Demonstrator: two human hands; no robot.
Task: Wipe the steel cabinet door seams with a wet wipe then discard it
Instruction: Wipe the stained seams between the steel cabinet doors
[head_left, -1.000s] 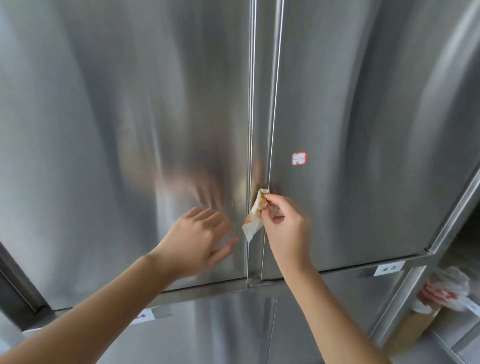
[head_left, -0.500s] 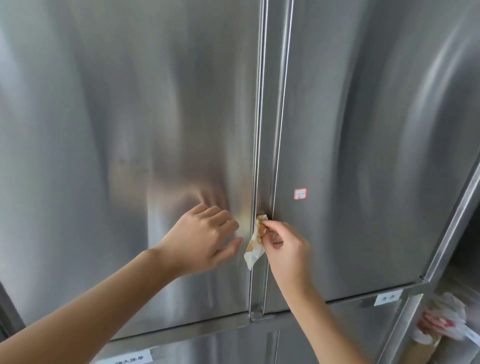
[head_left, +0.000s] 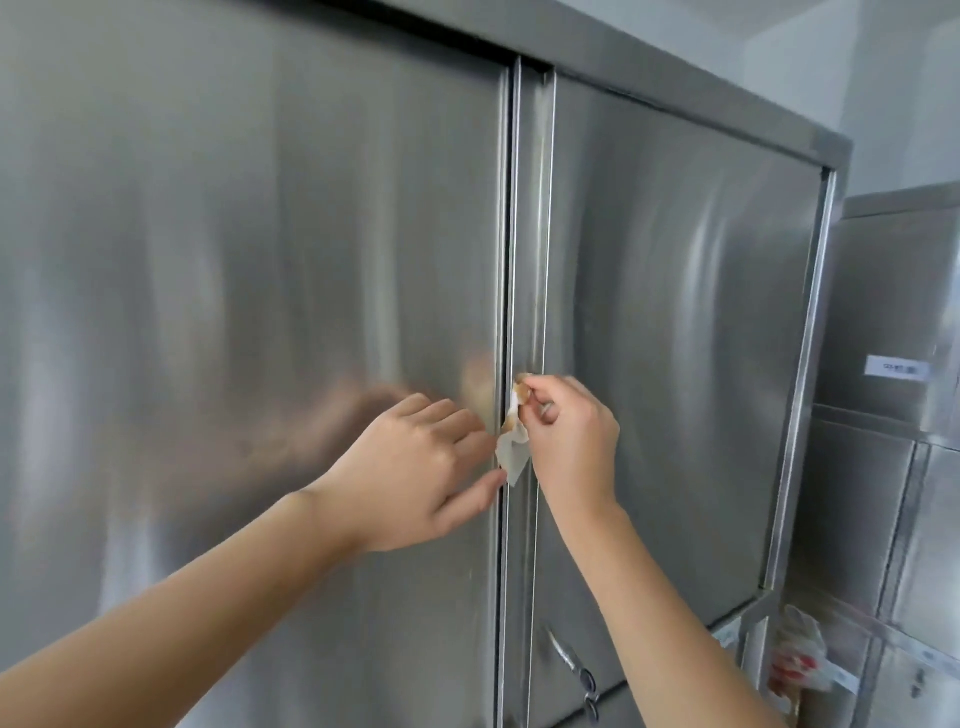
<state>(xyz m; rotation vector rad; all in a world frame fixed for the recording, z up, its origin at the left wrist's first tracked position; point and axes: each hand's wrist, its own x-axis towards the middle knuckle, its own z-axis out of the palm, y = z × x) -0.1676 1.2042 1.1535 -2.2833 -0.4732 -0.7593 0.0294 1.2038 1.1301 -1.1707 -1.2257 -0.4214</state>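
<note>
Now wet wipe (head_left: 511, 441) sits higher up seam (head_left: 506, 260).

A white wet wipe (head_left: 511, 451) stained brown-orange against the streaky silver-grey steel cabinet doors (head_left: 260, 291).

Seam (head_left: 511, 234) above the right hand (head_left: 571, 441) lies unobstructed to the cabinet top; below, left hand (head_left: 415, 478) crowds it, possibly touching.

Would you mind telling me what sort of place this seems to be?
Probably a commercial kitchen or institutional storeroom: a tall stainless steel cabinet with double doors, a second steel cabinet beside it bearing a white label, and plain pale walls.
</note>
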